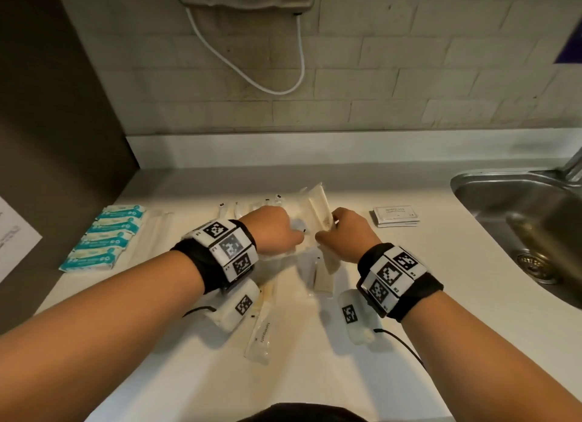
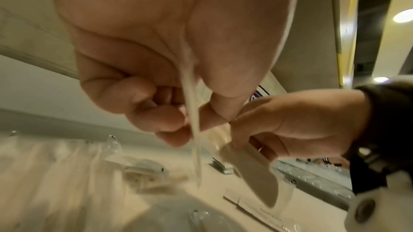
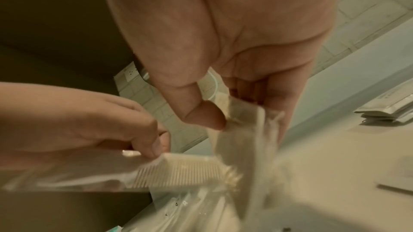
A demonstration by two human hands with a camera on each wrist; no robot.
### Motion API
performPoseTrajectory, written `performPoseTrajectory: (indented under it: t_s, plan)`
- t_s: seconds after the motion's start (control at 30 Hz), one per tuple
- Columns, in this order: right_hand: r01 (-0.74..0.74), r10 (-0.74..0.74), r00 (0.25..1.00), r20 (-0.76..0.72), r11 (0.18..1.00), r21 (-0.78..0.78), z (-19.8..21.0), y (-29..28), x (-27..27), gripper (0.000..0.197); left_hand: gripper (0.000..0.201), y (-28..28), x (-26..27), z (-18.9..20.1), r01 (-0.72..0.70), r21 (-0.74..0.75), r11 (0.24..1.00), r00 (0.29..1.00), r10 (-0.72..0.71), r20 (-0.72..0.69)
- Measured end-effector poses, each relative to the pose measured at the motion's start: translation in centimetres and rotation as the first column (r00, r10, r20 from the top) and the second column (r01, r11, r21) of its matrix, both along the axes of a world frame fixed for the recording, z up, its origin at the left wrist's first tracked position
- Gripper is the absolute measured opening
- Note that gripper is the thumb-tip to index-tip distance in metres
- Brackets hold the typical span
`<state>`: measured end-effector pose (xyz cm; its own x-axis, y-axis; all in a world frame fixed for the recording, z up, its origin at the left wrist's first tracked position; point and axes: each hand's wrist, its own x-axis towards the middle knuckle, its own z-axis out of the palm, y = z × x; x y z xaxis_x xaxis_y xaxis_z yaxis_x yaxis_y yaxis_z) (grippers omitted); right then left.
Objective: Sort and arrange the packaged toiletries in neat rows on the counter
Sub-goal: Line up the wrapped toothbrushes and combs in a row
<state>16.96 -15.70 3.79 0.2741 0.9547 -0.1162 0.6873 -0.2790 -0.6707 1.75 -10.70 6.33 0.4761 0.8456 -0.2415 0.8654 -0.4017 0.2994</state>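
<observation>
Both hands hover over a loose pile of clear-wrapped toiletries [image 1: 302, 207] in the middle of the white counter [image 1: 441, 264]. My left hand [image 1: 296, 237] pinches a cream comb in a clear wrapper [image 3: 178, 170], which shows edge-on in the left wrist view [image 2: 193, 138]. My right hand [image 1: 324, 232] pinches a second wrapped comb [image 2: 252, 170] between thumb and fingers; in the right wrist view this packet [image 3: 243, 138] is blurred. The two hands are close together, almost touching. A wrapped toothpaste [image 1: 261, 333] lies near me under my left wrist.
A row of teal tissue packs [image 1: 104, 235] lines the counter's left side, with long white packets [image 1: 154, 229] beside it. A small stack of white sachets [image 1: 395, 215] lies to the right. A steel sink [image 1: 535, 226] takes the right end. A white cable [image 1: 252, 75] hangs on the brick wall.
</observation>
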Motion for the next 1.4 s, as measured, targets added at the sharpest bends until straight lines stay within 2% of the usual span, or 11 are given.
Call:
performPoseTrajectory:
  t_s: [0.13, 0.27, 0.4, 0.53, 0.63, 0.73, 0.9, 1.0, 1.1, 1.2, 1.4]
  plan:
    - [-0.002, 0.003, 1.000, -0.030, 1.000, 0.010, 0.3, 0.6, -0.8, 0.039, 0.030, 0.3, -2.7, 0.3, -0.064, -0.001, 0.998, 0.979, 0.063, 0.193]
    - [-0.053, 0.053, 0.998, -0.024, 0.999, 0.011, 0.9, 1.9, -2.9, 0.038, 0.018, 1.3, -7.6, 0.8, -0.259, 0.067, 0.963, 0.905, 0.218, 0.365]
    - [-0.132, 0.131, 0.989, -0.068, 0.991, -0.011, 1.0, 3.6, -6.8, 0.033, 0.014, 2.5, -13.5, 0.8, -0.431, 0.120, 0.894, 0.860, 0.367, 0.355]
    - [-0.199, 0.185, 0.966, -0.181, 0.978, -0.062, 0.8, 5.6, -11.3, 0.020, 0.014, 3.2, -17.6, -0.8, -0.507, 0.130, 0.852, 0.839, 0.454, 0.299]
    - [-0.209, 0.177, 0.957, -0.231, 0.970, -0.120, 0.4, 7.4, -14.3, 0.021, 0.016, 3.9, -19.0, -2.4, -0.509, 0.124, 0.852, 0.851, 0.476, 0.220]
    - [-0.230, 0.198, 0.962, -0.188, 0.958, -0.168, -0.2, 9.0, -17.1, 0.008, 0.019, 5.0, -19.1, -3.8, -0.485, 0.123, 0.866, 0.871, 0.466, 0.153]
    - [-0.237, 0.220, 0.971, -0.092, 0.930, -0.282, -1.4, 11.3, -20.4, 0.010, 0.024, 6.5, -18.7, -5.7, -0.433, 0.123, 0.893, 0.902, 0.429, 0.059]
    - [-0.243, 0.247, 0.968, -0.036, 0.900, -0.363, -2.0, 12.0, -21.4, 0.009, 0.025, 7.1, -18.8, -6.3, -0.405, 0.101, 0.909, 0.914, 0.400, 0.061]
    - [-0.224, 0.263, 0.964, 0.045, 0.891, -0.395, -2.5, 12.3, -21.6, 0.008, 0.025, 7.6, -19.2, -6.8, -0.394, 0.045, 0.918, 0.913, 0.385, 0.131]
    - [-0.218, 0.291, 0.948, 0.128, 0.889, -0.403, -3.0, 12.7, -21.6, 0.017, 0.030, 7.6, -19.7, -7.2, -0.295, 0.049, 0.954, 0.938, 0.280, 0.205]
    - [-0.173, 0.248, 0.949, 0.197, 0.927, -0.333, -3.1, 12.6, -20.9, 0.035, 0.043, 7.9, -20.8, -8.5, -0.158, 0.099, 0.982, 0.987, 0.158, 0.005]
